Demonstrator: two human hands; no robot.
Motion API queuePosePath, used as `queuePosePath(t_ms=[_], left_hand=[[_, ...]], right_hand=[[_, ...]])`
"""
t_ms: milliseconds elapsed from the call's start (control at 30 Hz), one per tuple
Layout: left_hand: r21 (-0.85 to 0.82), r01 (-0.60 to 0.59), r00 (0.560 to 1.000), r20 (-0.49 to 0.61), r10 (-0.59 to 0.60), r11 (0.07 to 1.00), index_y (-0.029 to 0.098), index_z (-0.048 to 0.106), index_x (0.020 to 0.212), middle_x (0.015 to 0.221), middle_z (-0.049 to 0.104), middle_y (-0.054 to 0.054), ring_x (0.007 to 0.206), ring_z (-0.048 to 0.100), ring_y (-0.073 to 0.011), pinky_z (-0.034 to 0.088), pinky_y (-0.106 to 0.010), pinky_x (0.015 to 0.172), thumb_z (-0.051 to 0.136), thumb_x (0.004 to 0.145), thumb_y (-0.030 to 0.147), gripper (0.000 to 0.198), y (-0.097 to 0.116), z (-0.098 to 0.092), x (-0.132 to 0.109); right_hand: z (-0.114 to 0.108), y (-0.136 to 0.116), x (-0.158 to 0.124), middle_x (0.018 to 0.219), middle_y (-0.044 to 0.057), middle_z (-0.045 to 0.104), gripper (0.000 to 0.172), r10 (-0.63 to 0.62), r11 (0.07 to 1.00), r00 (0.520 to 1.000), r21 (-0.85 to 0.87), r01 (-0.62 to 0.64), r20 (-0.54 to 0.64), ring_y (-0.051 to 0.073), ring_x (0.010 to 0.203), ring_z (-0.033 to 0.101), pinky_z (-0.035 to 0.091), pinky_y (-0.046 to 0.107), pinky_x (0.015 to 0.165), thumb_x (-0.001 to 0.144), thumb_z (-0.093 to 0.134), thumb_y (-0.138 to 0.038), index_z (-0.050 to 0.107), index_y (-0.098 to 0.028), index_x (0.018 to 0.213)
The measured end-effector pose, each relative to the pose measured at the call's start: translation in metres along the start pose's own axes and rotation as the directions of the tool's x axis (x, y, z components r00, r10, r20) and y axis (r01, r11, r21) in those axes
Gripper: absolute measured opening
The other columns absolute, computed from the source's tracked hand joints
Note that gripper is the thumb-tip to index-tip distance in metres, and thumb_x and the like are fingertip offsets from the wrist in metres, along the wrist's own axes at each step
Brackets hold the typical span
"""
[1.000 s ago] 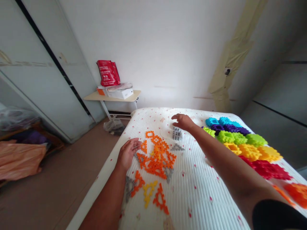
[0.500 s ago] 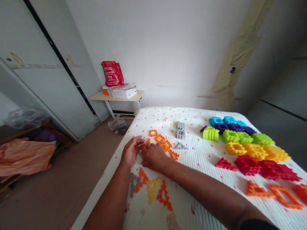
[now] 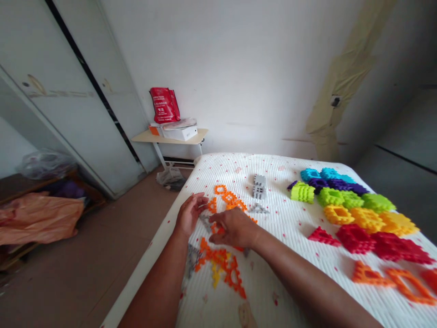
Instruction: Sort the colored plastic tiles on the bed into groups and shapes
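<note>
A heap of flat orange interlocking pieces (image 3: 228, 200) lies on a white mattress (image 3: 290, 255), with grey and yellow ones mixed in. My right hand (image 3: 234, 227) rests palm down on the heap, fingers curled over the pieces. My left hand (image 3: 190, 213) sits at the heap's left edge, fingers bent, touching a grey piece (image 3: 206, 222). More orange triangles (image 3: 232, 273) lie nearer me. A grey block stack (image 3: 259, 186) stands behind the heap.
Built blocks in cyan, purple, green (image 3: 302, 192), yellow and red (image 3: 355, 237) line the mattress's right side, orange frames (image 3: 406, 284) in front of them. A small table (image 3: 170, 136) with a red bag stands by the wall. Wardrobe doors stand at the left.
My right hand came back from the grey block stack to the orange heap and pulled pieces toward me. My left hand stayed by the heap's left edge.
</note>
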State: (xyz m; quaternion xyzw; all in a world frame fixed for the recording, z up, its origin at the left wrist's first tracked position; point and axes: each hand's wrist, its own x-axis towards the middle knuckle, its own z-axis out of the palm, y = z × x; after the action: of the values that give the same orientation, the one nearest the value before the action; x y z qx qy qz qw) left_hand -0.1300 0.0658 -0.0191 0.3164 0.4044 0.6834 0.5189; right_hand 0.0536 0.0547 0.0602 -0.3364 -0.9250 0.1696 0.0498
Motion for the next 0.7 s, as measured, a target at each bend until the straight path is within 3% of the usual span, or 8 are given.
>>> queuePosePath(t_ms=[100,167,267,400,700], left_hand=[[0.008,-0.007,1.0,-0.003,0.007,1.0,0.015,0.065,0.093,0.083,0.067,-0.007,0.081,0.062,-0.0188,0.047,-0.033,0.073,0.062,0.072,0.037,0.031,-0.001,0.0,0.0],[0.015,-0.006,1.0,-0.008,0.006,1.0,0.015,0.065,0.093,0.083,0.067,-0.008,0.081,0.062,-0.0188,0.047,-0.032,0.073,0.061,0.072,0.037,0.03,-0.001,0.0,-0.001],[0.01,-0.007,1.0,-0.009,0.007,1.0,0.015,0.065,0.093,0.082,0.067,-0.007,0.08,0.062,-0.0183,0.047,-0.032,0.074,0.06,0.073,0.035,0.029,0.0,0.001,-0.001],[-0.001,-0.015,1.0,0.006,0.015,1.0,0.015,0.066,0.092,0.081,0.067,-0.006,0.08,0.062,-0.0177,0.047,-0.032,0.075,0.061,0.072,0.035,0.029,0.0,0.0,-0.001],[-0.071,0.001,0.999,-0.052,-0.005,0.997,0.015,0.066,0.088,0.078,0.068,-0.006,0.078,0.062,-0.0168,0.047,-0.031,0.074,0.064,0.068,0.035,0.028,0.005,-0.001,0.0]], right_hand=[[0.003,0.008,0.005,0.091,0.003,0.069,0.026,0.134,0.989,0.982,-0.044,-0.141,-0.13,0.016,0.081,0.063,0.039,0.026,0.072,0.083,0.05,-0.029,0.061,-0.024,0.106],[0.01,0.01,0.01,0.094,0.004,0.069,0.023,0.158,0.984,0.975,-0.06,-0.169,-0.158,0.016,0.083,0.063,0.04,0.026,0.073,0.084,0.049,-0.024,0.061,-0.023,0.103],[0.022,0.005,0.018,0.095,0.006,0.068,0.02,0.106,0.986,0.98,-0.113,-0.126,-0.167,0.018,0.088,0.061,0.041,0.029,0.076,0.083,0.051,-0.028,0.062,-0.02,0.098],[0.035,-0.011,0.029,0.095,0.012,0.066,0.032,0.143,0.958,0.965,-0.212,-0.191,-0.22,0.026,0.091,0.059,0.042,0.038,0.078,0.08,0.054,-0.041,0.063,-0.016,0.098],[0.041,-0.029,0.047,0.099,0.014,0.064,0.03,0.248,0.938,0.954,-0.206,-0.28,-0.167,0.028,0.094,0.057,0.039,0.048,0.084,0.076,0.054,-0.032,0.064,-0.014,0.097]])
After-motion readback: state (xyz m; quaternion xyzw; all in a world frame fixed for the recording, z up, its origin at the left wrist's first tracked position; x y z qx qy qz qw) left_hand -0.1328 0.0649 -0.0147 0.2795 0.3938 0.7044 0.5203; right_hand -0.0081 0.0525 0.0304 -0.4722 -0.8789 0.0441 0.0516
